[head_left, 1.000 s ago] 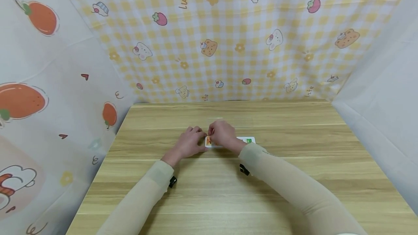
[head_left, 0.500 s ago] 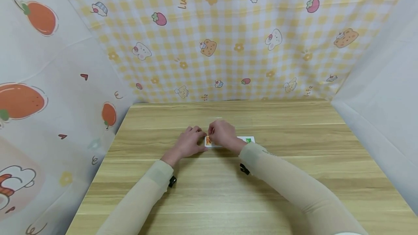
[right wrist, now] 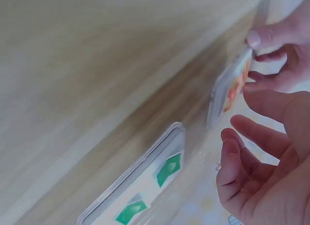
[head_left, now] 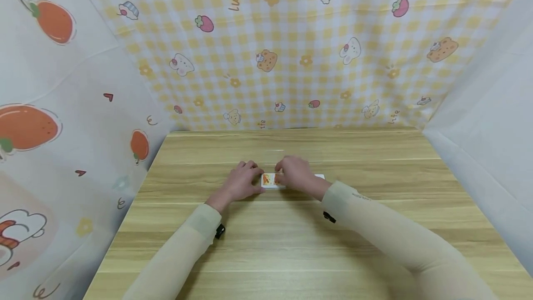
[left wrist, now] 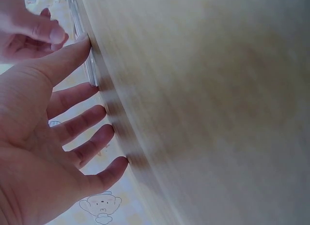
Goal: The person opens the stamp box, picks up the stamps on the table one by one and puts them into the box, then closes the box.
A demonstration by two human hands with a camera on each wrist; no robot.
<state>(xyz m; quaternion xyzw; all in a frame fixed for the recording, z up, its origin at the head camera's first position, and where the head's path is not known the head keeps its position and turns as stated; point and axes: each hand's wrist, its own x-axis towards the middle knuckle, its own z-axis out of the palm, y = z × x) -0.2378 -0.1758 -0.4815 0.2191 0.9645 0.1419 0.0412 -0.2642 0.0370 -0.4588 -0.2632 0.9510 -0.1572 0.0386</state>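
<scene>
Near the table's middle lies a small flat white card (head_left: 269, 179) with orange pictures. My left hand (head_left: 241, 182) holds its left end, thumb on the near edge and index finger on the far edge. The other left fingertips rest on the table in the left wrist view. My right hand (head_left: 295, 173) hovers over the card's right side. In the right wrist view the right thumb and loosely bent fingers stand apart, with nothing seen between them. A second flat white card (right wrist: 150, 186) with green pictures lies to the right, separated by a gap, mostly hidden in the head view.
A faint clear rectangular outline, perhaps a plastic sheet (head_left: 274, 150), lies behind the cards on the wooden table (head_left: 266, 253). A yellow checked cloth (head_left: 291, 36) hangs at the back, with white cloths at both sides.
My right hand has moved right from the card's left end, its fingertips now apart, uncovering more orange pictures and covering the green one in the head view. The left hand stays put.
</scene>
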